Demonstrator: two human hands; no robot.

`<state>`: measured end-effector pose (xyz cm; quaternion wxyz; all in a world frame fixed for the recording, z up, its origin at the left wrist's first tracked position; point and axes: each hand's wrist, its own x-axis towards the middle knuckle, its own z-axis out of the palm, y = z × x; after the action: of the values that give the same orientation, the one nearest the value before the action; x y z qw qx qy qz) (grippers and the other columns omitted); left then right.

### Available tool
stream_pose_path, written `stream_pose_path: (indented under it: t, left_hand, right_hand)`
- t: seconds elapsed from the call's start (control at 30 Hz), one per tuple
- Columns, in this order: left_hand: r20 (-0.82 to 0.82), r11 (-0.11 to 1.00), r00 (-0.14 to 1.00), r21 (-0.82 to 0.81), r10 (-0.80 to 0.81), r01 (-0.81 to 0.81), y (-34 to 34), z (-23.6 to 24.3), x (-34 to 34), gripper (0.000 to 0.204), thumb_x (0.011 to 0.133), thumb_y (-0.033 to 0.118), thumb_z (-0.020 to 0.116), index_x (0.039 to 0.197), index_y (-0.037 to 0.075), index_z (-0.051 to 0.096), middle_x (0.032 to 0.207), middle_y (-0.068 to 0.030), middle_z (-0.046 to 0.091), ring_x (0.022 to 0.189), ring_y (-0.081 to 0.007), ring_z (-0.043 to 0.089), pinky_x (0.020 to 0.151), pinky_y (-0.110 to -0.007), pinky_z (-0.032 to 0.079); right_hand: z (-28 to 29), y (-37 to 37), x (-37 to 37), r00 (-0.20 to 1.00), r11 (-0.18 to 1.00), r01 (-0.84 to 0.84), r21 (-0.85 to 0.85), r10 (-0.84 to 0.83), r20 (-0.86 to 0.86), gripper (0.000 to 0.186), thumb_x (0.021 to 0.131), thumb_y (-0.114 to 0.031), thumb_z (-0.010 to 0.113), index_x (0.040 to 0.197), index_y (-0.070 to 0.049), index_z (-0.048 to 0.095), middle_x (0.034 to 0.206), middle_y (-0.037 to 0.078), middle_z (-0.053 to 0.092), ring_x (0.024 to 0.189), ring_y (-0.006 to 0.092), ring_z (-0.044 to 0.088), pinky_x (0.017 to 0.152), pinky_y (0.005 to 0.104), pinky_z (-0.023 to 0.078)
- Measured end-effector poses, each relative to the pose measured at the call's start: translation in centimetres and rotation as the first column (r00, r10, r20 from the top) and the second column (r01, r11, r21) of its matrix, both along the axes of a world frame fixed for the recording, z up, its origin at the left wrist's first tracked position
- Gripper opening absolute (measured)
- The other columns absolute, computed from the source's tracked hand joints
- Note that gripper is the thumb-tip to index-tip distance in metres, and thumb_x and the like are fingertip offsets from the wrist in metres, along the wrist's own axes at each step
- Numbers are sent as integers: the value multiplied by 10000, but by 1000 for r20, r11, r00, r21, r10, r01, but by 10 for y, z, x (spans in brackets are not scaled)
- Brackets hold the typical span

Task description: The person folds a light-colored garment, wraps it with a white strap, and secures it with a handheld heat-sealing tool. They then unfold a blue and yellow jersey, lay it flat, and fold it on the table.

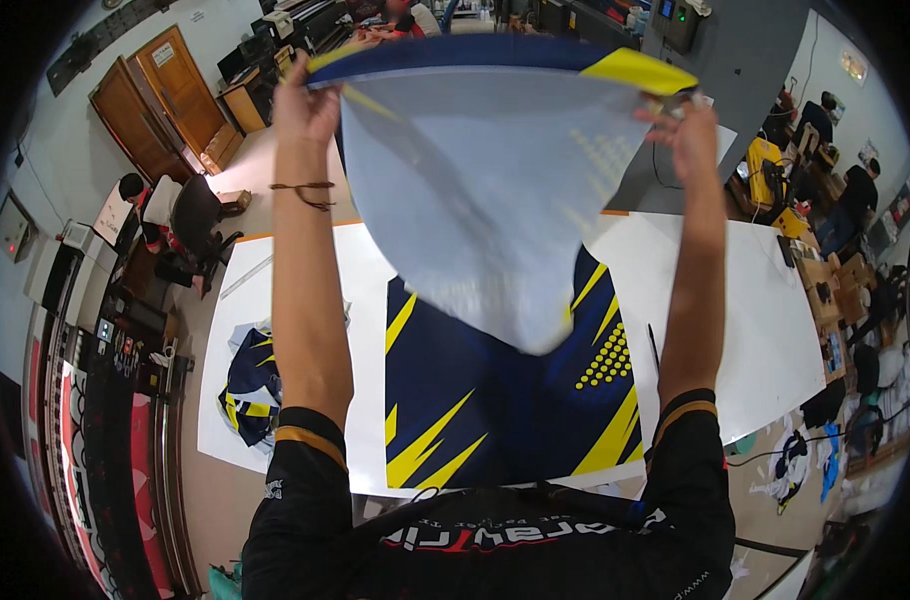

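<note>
Both my arms are stretched forward, lifting a fabric panel (475,170) by its far corners. Its pale grey-blue back faces me, and a navy and yellow strip of its printed side shows along the top edge. My left hand (308,108) is closed on the left corner, and my right hand (687,135) pinches the right corner, slightly blurred. The panel sags between them, its rounded lower end hanging over a second panel (445,370), navy with yellow streaks and dots. That second panel lies flat on the white table (740,290), its far part hidden behind the raised fabric.
Left of my left forearm lies a crumpled navy and yellow fabric bundle (250,385). A thin dark pen (654,348) rests right of the flat panel, and a clear ruler (247,278) lies at the far left. One person sits beyond the table's left side (160,225); others work at the right.
</note>
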<state>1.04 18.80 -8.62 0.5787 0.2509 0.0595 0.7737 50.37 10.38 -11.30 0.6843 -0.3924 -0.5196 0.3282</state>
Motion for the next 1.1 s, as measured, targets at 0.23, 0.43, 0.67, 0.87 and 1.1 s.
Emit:
stream_pose_path:
  t: [0.23,0.43,0.67,0.87,1.1]
  left_hand:
    - [-66,963,986,214,-156,167,-160,-12,-12,238,962,9,618,1161,-120,591,1193,-219,661,1126,-281,655,996,-338,563]
    - [8,979,986,-114,-168,168,-300,-184,-4,407,848,-75,582,1251,-21,596,1263,-174,643,1201,-310,625,1075,-443,504]
    - [-179,800,983,-596,-41,-75,-325,-355,-2,180,905,-62,626,942,92,542,940,-42,643,856,-173,658,821,-317,567]
    - [-519,659,852,-664,-69,-352,-342,-449,-13,138,893,-28,696,918,80,613,920,-31,623,819,-148,616,697,-280,511]
    - [-729,603,669,-602,-147,-523,-403,-489,-18,89,893,68,763,926,48,682,878,2,650,774,-105,582,706,-249,478]
  right_hand:
    - [0,-139,32,994,988,-58,140,70,-80,397,1030,-137,447,1406,-8,460,1229,173,651,994,301,704,650,358,582]
    - [-161,-277,41,958,911,242,-333,-171,229,308,972,-118,516,1223,27,623,1059,112,678,830,206,694,591,333,585]
    - [-331,-307,31,996,837,69,-543,-84,-3,442,839,72,467,1228,47,675,1149,170,642,914,199,674,697,296,617]
    - [-404,-318,19,969,813,7,-583,-150,-196,326,924,-54,620,1226,58,674,1097,108,683,860,144,657,733,305,600]
    - [-453,-353,39,900,679,437,-590,-338,277,247,853,-115,787,1028,55,755,946,103,744,937,184,672,889,313,502]
